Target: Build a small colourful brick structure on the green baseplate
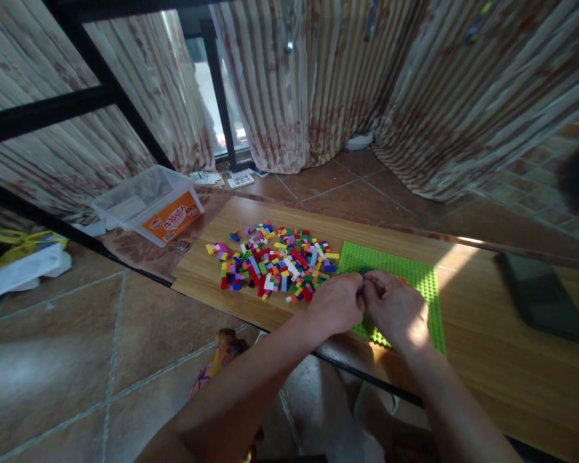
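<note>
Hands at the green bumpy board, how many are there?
2: the left hand and the right hand, close together over the green board, the left one nearer the brick pile. No others show.

From my distant post I see a centre heap of bricks (pixel 282 263) in red, yellow, blue, green, white, purple; a lime-green baseplate (pixel 431 302) towards four o'clock; at nine, an orange label (pixel 172 218) (white lettering); at twelve, striped curtains (pixel 280 83), cream and brownish red.

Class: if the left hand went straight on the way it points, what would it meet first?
Probably the right hand, just ahead of the left hand; whether they touch is unclear.
</note>
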Demonstrator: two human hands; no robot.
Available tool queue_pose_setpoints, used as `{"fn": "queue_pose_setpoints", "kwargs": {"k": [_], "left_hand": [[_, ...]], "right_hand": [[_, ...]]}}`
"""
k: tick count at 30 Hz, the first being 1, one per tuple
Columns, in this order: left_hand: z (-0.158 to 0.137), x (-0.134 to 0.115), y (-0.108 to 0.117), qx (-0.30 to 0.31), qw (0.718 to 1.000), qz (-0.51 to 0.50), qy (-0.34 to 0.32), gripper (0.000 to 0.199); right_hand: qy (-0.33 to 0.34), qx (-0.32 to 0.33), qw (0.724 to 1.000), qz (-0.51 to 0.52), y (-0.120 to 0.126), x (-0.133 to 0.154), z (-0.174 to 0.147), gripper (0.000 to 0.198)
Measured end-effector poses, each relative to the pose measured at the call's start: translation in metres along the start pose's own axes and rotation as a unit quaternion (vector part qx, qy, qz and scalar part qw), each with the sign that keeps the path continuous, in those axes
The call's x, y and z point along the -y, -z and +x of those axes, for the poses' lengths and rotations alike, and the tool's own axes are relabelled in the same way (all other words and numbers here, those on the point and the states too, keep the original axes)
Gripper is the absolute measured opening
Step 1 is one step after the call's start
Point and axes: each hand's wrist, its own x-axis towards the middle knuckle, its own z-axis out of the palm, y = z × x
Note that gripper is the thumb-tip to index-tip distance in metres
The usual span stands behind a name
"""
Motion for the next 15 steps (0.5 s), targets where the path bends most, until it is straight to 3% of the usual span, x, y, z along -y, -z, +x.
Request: {"fn": "queue_pose_setpoints", "kwargs": {"k": [15], "left_hand": [[0.0001, 0.0008, -0.0006, -0.003, 1.000, 0.003, -0.008, 0.011]], "right_hand": [[0.008, 0.006, 1.000, 0.010, 0.0038, 0.0024, 0.0004, 0.025]]}}
